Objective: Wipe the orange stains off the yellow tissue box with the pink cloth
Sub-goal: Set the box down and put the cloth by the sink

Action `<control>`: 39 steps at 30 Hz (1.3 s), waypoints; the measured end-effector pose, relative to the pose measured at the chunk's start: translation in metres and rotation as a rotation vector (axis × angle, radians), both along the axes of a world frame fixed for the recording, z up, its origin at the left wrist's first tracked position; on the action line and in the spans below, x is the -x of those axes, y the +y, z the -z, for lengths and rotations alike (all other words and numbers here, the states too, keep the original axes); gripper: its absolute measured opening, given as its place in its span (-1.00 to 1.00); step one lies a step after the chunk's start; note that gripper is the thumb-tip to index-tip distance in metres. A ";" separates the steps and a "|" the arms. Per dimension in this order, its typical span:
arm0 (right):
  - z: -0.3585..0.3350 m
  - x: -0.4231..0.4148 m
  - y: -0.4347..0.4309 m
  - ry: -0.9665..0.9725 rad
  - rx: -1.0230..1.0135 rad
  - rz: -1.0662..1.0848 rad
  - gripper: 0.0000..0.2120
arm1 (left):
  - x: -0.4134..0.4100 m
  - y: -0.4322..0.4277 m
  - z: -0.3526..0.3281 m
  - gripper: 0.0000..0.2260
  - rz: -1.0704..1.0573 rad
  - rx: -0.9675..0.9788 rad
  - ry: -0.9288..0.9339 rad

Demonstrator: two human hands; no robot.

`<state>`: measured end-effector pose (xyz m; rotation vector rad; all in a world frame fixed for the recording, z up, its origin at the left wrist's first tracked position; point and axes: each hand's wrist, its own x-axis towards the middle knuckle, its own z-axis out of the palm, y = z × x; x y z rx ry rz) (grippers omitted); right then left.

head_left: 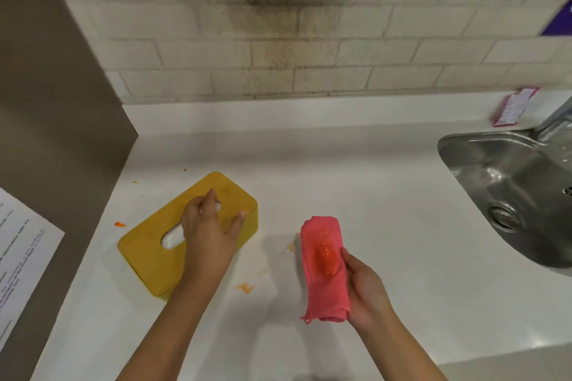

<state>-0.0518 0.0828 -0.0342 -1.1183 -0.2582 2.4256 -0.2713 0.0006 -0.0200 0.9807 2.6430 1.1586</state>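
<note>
The yellow tissue box (148, 252) lies at an angle on the white counter, left of centre, with white tissue showing in its oval slot. My left hand (208, 227) rests on top of the box with fingers spread and thumb at the right edge. My right hand (365, 286) grips the folded pink cloth (322, 291) from its right side, held above the counter to the right of the box. A wet orange blob sits on the upper face of the cloth. The top of the box shows no clear orange marks.
Small orange smears and crumbs (246, 287) dot the white counter (387, 195) around the box. A steel sink (507, 192) is set in at the right. A brown panel (55, 102) bearing a paper notice stands at the left, a tiled wall behind.
</note>
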 end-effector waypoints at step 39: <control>0.038 -0.313 0.200 -1.331 -1.339 -0.201 -0.83 | -0.297 0.185 0.038 -0.83 0.518 -0.092 -0.293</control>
